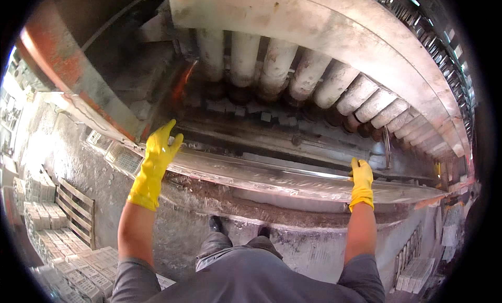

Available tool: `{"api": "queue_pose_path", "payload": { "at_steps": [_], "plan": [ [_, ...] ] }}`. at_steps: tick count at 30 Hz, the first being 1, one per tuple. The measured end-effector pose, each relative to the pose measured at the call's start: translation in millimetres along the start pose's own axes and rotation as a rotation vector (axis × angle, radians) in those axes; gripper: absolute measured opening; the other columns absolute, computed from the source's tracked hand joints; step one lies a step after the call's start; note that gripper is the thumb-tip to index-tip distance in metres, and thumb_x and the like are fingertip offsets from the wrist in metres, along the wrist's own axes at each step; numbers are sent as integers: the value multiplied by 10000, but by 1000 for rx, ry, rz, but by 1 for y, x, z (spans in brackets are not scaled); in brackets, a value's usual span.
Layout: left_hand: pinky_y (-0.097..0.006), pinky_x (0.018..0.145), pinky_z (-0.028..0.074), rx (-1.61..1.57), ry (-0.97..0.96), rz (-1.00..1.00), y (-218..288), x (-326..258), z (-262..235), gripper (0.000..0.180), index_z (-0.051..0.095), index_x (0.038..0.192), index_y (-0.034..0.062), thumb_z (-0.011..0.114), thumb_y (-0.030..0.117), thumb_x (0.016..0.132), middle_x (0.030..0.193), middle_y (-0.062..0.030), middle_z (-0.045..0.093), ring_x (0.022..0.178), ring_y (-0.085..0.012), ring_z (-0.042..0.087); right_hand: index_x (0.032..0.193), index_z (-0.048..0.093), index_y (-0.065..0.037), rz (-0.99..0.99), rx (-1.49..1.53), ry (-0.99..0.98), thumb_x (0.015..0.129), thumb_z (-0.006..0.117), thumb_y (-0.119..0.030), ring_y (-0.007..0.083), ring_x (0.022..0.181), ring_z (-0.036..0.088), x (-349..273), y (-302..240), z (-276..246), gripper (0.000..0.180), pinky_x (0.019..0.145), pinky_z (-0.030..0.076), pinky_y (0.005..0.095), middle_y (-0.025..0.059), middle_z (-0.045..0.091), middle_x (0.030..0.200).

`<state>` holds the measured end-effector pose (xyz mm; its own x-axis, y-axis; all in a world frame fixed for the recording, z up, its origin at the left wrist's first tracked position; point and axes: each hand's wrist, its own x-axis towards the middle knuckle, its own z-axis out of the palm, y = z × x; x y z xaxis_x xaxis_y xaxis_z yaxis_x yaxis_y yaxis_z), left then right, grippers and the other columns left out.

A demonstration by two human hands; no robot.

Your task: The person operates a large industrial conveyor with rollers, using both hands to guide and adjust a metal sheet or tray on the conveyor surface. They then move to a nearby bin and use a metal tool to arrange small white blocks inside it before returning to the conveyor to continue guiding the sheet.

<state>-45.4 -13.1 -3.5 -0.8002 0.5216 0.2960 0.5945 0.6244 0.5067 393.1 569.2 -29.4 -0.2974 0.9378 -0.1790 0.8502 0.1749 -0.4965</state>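
Both of my hands wear yellow rubber gloves. My left hand (163, 146) is raised at the left part of a long metal ledge (246, 173), thumb and fingers apart, with nothing visible in it. At the right part of the same ledge, my right hand (361, 176) has its fingers curled inward. A thin shiny strip or edge (308, 172) runs along the top of the ledge up to that hand. Whether the fingers grip this strip, or something else, is hidden by the glove. Behind the ledge lies a dark, dusty trough (251, 133).
A row of thick grey cylinders (277, 65) hangs beyond the trough under a broad curved metal beam (314, 21). A rusty orange post (68, 68) stands at left. Plastic crates (123, 158), a wooden pallet (76, 211) and stacked pale blocks (78, 266) are on the floor.
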Motion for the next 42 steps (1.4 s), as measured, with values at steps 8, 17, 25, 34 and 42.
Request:
{"api": "queue_pose_path", "payload": {
  "at_steps": [8,17,25,34,42],
  "plan": [
    [-500,1087,534,338,-342,-440,-30,61,21,647,677,1418,81,747,517,945,1361,-222,733,1299,-391,684,1086,738,31,-10,-267,0,1032,640,-487,286,685,748,5,-40,-8,530,682,612,400,182,771,836],
    [-503,1085,539,476,-406,-550,-30,100,28,613,725,1343,88,753,526,916,1362,-214,736,1294,-403,686,1201,777,-47,-44,-321,33,1039,570,-516,393,931,794,33,-53,0,537,896,585,498,215,799,1109],
    [-532,1096,531,530,-272,-554,-60,119,46,658,728,1350,86,712,601,941,1378,-233,723,1303,-427,676,1171,794,-92,55,-313,16,1020,599,-530,409,1078,771,49,-71,-3,503,942,572,502,202,802,1135],
    [-533,1045,555,486,-236,-514,-55,102,43,537,739,1304,95,748,502,954,1336,-202,748,1259,-422,699,1217,789,-109,156,-200,68,1018,580,-558,392,1094,777,40,-58,-1,533,927,584,496,179,811,1149],
    [-519,1055,553,514,-169,-530,-35,75,34,509,736,1321,102,729,476,976,1347,-197,745,1274,-419,693,1290,764,-97,88,-261,211,1008,588,-596,391,1109,771,10,-40,-2,600,967,577,485,185,802,1204]
  ]
}}
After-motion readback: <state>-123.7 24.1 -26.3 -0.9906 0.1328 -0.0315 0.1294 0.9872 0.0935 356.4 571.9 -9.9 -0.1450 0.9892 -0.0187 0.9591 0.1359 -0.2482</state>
